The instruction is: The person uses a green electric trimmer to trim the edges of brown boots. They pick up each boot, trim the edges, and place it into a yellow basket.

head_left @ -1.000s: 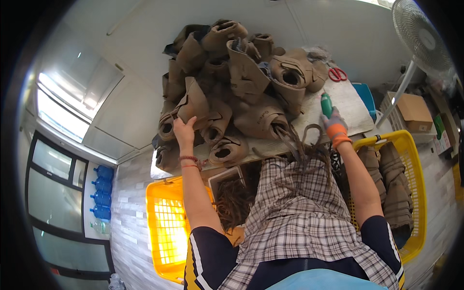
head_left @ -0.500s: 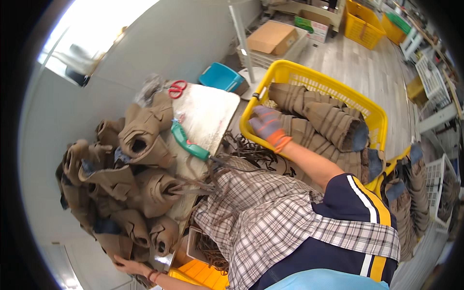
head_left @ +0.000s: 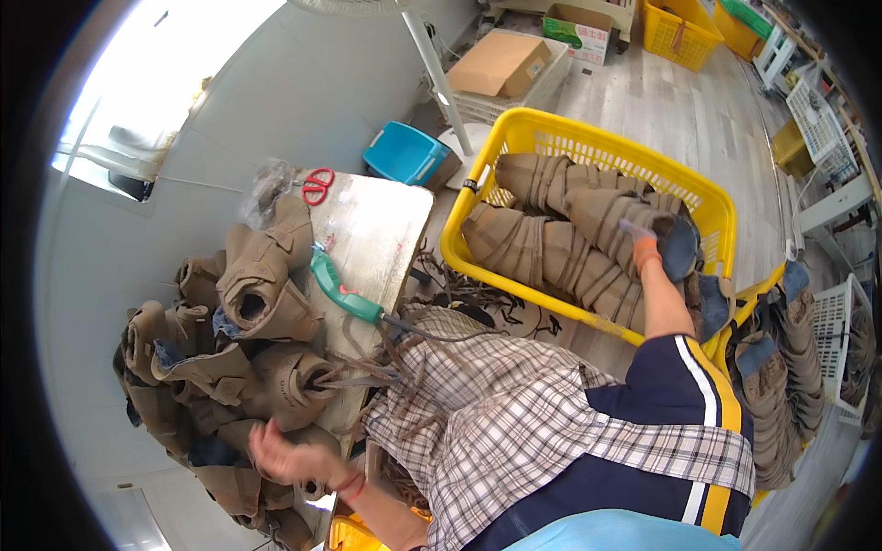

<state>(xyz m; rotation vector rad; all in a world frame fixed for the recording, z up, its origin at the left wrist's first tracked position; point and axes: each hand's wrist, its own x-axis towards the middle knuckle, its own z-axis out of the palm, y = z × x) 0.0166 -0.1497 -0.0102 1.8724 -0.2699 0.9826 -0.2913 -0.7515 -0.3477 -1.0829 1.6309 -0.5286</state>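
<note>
My left hand [head_left: 292, 456], bare and with fingers loosely apart, is raised in front of a heap of brown shoe uppers [head_left: 276, 378] at the left. Nothing shows in it. My right hand [head_left: 641, 244], in a grey and orange glove, is over nested rows of brown shoe uppers [head_left: 542, 248] inside a yellow basket [head_left: 602, 151]. It touches or hovers near the row's blue-lined end; its fingers are blurred, so their grip is unclear. Between the heap and the basket, a green handheld tool [head_left: 342, 292] with a dark cord lies on a worn white tabletop [head_left: 377, 220].
Red scissors [head_left: 318, 186] and a clear plastic bag [head_left: 268, 191] lie at the tabletop's far end. Beyond are a blue bin [head_left: 404, 151], a fan stand [head_left: 432, 69] and a cardboard box [head_left: 501, 64]. More stacked uppers [head_left: 772, 395] stand at the right. Brown strips [head_left: 367, 358] hang over the table edge.
My right hand has moved from the basket's left end to the right, over the uppers. My left hand has risen from the heap's lower edge and moved right. The view has shifted slightly.
</note>
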